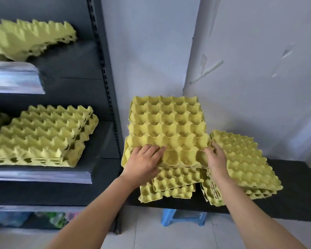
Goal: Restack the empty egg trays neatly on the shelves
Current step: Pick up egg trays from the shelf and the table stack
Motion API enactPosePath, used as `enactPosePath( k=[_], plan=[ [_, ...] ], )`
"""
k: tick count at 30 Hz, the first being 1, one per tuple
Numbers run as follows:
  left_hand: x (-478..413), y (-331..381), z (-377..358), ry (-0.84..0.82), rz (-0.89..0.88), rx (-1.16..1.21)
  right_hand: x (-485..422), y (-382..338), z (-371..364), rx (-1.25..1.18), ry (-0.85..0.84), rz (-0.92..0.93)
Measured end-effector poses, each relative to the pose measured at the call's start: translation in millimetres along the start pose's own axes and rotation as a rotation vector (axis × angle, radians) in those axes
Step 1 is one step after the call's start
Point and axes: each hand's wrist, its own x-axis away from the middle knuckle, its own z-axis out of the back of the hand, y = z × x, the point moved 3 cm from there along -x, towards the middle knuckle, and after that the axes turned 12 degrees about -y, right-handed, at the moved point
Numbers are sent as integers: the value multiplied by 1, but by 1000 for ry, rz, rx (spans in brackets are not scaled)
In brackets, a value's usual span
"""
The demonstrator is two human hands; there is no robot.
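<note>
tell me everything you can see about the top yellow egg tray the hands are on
The top yellow moulded-pulp egg tray is a rectangular sheet of deep empty cups, five across, with raised peaks between them. It looks like rough, matte paper pulp. It lies cups-up on a stack of similar trays on the black bench, beside the dark shelf unit and a second tray pile. The left hand presses flat on its near left corner; the right hand grips its near right edge.
</note>
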Motion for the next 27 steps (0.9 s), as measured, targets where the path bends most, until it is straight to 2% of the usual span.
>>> enactPosePath(
  k=[6,12,20,27],
  plan=[
    [88,-11,42,30,97,-78,63,-17,-55,40,-138,11],
    [157,-55,70,27,264,-175,96,-40,-131,-17,-242,20],
    [211,-191,96,-31,560,-203,100,-76,-300,-80,-236,5],
    [238,-320,89,-144,593,-112,76,-101,-427,44,-150,-38]
  ],
)
